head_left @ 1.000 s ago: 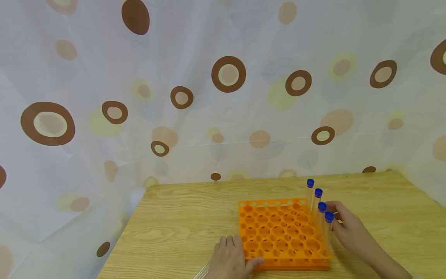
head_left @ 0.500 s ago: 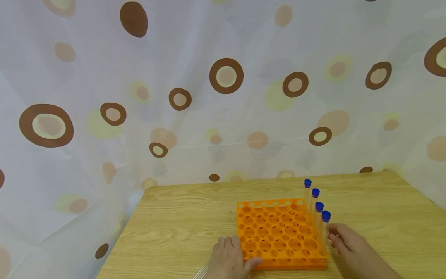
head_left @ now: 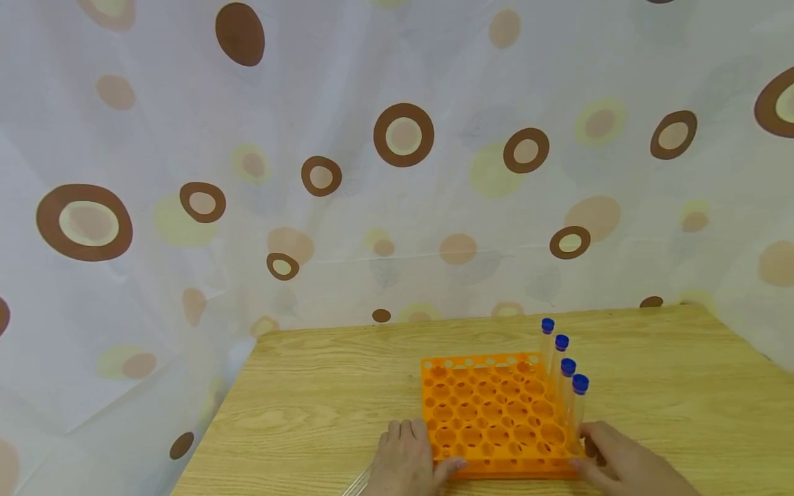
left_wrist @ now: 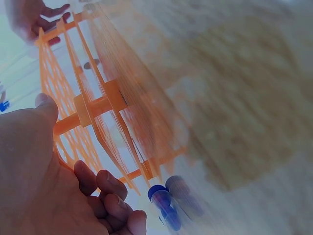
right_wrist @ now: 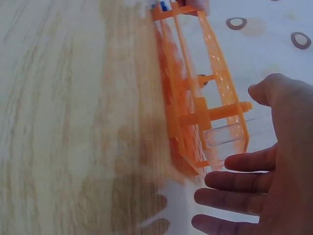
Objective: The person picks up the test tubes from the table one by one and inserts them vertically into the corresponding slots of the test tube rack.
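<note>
An orange test tube rack [head_left: 515,472] sits on the wooden table. Blue-capped clear test tubes [head_left: 580,384] stand upright along its right side, several in a row; one clear tube [right_wrist: 222,135] shows through the rack's end in the right wrist view. My left hand [head_left: 403,460] grips the rack's front left corner, thumb along the front edge and fingers bent beside the left side. At the front right corner is my right hand [head_left: 626,460], its thumb close to the front edge. The right wrist view shows the fingers [right_wrist: 234,199] of that hand straight and spread beside the rack.
Loose clear tubes [head_left: 358,482] lie on the table left of my left hand; blue caps [left_wrist: 165,200] show near its fingertips in the left wrist view. A patterned white curtain [head_left: 347,289] hangs behind the table [head_left: 322,386] and along its sides.
My right hand has come away from the standing tubes and moved forward-down toward me, to the rack's front right corner. The left hand and the tubes keep their places.
</note>
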Available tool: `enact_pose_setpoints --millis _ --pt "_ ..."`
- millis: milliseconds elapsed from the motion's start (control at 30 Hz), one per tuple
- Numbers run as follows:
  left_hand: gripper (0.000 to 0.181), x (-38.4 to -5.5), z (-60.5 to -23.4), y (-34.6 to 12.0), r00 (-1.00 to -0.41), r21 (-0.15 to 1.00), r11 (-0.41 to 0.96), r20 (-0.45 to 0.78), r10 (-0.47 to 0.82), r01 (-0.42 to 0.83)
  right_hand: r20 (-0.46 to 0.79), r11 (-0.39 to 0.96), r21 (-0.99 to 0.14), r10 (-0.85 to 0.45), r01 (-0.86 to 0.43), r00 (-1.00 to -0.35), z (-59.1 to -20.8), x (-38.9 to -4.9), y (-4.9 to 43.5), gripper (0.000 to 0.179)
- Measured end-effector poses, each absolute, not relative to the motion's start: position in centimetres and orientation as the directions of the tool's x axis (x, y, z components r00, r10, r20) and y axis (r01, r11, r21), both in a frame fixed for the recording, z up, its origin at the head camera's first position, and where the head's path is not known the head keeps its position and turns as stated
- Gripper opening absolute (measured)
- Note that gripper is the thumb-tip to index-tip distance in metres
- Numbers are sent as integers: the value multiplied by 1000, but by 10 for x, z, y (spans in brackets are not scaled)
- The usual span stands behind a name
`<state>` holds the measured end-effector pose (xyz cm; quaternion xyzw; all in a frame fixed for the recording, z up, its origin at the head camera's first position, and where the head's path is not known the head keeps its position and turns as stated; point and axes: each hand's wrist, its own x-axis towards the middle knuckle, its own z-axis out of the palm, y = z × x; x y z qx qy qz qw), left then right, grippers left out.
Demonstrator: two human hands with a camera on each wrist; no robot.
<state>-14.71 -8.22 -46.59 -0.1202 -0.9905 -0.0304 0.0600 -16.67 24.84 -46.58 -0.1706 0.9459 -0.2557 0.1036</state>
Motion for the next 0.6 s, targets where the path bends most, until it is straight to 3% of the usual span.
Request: enact_pose_setpoints --millis 300,600 --pt "77 -147 -466 -82 -961 52 967 135 241 250 -51 884 -372 -323 -282 -945 -472 -164 236 46" --pt "77 -147 -466 -83 -960 62 966 142 241 252 93 902 -234 -351 -364 -932 -481 -164 233 45"
